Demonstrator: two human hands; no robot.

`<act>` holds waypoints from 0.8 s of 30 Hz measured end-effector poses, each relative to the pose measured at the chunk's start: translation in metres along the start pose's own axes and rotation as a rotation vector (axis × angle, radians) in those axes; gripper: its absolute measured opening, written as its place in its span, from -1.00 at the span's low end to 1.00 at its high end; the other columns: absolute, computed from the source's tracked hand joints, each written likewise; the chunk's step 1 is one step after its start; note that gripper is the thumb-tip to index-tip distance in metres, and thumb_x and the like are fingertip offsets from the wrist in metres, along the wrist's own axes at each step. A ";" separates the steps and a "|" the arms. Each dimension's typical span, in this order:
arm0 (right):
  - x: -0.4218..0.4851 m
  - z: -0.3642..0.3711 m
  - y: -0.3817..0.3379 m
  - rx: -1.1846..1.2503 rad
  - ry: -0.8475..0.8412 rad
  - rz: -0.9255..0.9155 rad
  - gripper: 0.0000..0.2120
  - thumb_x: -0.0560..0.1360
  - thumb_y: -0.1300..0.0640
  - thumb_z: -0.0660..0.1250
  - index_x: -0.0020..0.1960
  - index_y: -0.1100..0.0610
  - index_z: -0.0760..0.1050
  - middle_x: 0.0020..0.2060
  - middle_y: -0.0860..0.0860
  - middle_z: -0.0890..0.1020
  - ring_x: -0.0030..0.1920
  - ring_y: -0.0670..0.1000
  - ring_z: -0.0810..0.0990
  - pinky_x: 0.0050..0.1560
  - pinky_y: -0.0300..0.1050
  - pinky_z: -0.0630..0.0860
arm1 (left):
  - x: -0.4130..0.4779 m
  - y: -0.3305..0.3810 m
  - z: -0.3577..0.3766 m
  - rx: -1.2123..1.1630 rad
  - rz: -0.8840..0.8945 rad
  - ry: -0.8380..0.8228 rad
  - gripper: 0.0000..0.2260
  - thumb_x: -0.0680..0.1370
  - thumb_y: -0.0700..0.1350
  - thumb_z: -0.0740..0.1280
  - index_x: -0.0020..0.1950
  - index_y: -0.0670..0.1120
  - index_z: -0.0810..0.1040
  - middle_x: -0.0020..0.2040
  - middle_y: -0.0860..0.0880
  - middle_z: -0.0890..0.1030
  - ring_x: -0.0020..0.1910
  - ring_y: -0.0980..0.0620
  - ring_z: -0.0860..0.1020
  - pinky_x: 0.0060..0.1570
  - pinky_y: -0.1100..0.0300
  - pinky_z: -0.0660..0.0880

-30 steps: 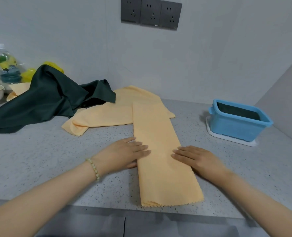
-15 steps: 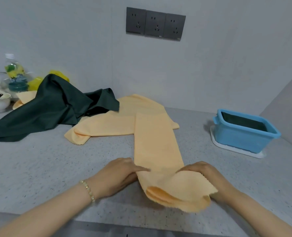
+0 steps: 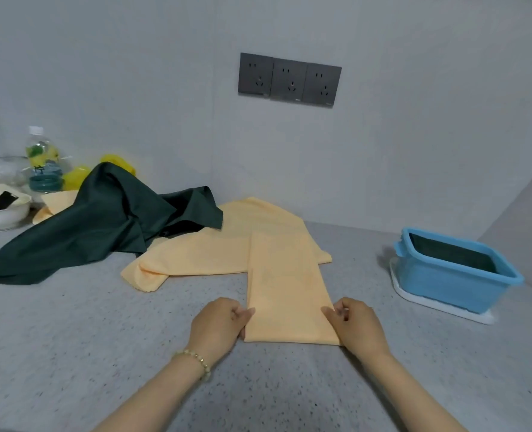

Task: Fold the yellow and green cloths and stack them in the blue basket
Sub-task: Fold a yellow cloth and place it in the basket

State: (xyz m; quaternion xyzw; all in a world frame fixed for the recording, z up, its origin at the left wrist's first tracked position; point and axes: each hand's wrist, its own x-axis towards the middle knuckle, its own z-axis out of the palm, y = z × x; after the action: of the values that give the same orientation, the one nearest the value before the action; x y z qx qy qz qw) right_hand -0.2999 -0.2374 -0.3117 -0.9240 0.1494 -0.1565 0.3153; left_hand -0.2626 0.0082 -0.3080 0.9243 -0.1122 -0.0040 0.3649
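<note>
Yellow cloth (image 3: 286, 285) is laid as a long strip at the centre of the desk (image 3: 71, 338), with the near end doubled into a soft fold. The left edge is pinched by the left hand (image 3: 218, 322) and the right edge by the right hand (image 3: 355, 325). Both hands are just far of the fold, fingers curled onto the fabric.

Handling, judged: light, limp, no stiffness. Layers are likely to slide apart if lifted from one side. Best gripped at both side edges through all layers and kept low on the desk.

The far part spreads left and is partly covered by the green cloth (image 3: 102, 219), so drag is expected there. Blue basket (image 3: 445, 285) is well apart, far right.
</note>
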 end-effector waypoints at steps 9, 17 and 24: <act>-0.008 0.004 -0.011 -0.246 0.176 -0.109 -0.82 0.55 -0.04 0.26 -0.08 0.07 0.38 -0.25 -0.06 0.51 -0.33 -0.07 0.45 -0.39 -0.18 0.32 | 0.006 0.013 -0.001 0.236 0.011 0.059 -0.73 0.61 0.15 0.15 -0.05 -0.04 0.44 -0.18 0.05 0.58 -0.21 0.10 0.51 -0.14 0.18 0.47; 0.010 0.024 -0.031 -0.446 -0.166 -0.389 -0.57 0.66 -0.02 -0.05 0.51 0.02 0.17 0.53 -0.05 0.11 0.52 -0.07 0.02 0.48 -0.08 -0.14 | 0.030 0.041 0.038 0.446 0.373 -0.042 -0.50 0.67 0.07 -0.08 0.58 -0.05 -0.08 0.58 0.01 -0.04 0.55 0.05 -0.10 0.48 0.13 -0.24; 0.010 0.034 -0.009 -0.439 -0.361 -0.370 -0.49 0.64 -0.14 -0.14 0.55 -0.07 -0.11 0.54 -0.12 -0.10 0.52 -0.15 -0.16 0.47 -0.14 -0.33 | 0.033 0.013 0.050 0.508 0.220 -0.196 -0.41 0.65 0.17 -0.13 0.56 -0.09 -0.22 0.57 -0.03 -0.22 0.54 0.04 -0.24 0.44 0.13 -0.35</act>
State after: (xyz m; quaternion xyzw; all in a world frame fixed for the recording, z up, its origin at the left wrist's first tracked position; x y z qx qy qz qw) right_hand -0.2759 -0.2160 -0.3293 -0.9941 -0.0489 -0.0088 0.0962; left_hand -0.2380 -0.0418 -0.3330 0.9634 -0.2441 -0.0253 0.1076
